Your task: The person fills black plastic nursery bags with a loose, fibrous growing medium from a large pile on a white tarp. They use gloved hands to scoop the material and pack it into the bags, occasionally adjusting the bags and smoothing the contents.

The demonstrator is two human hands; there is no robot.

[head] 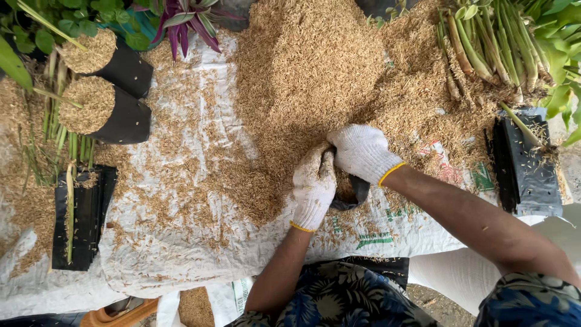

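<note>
Both my hands wear white knit gloves with yellow cuffs. My left hand [313,188] grips the near rim of a small black plastic grow bag [357,192] that lies open between my hands. My right hand [362,151] is cupped over the bag's mouth at the foot of a large pile of tan rice husk [302,72]. Husk clings to the left glove. The bag is mostly hidden by my hands.
A white woven sheet [181,242] covers the ground, strewn with husk. Two filled black bags [109,91] lie at the far left above a flat stack of empty black bags [82,218]. More empty bags [526,163] and lemongrass stalks [490,42] sit at the right.
</note>
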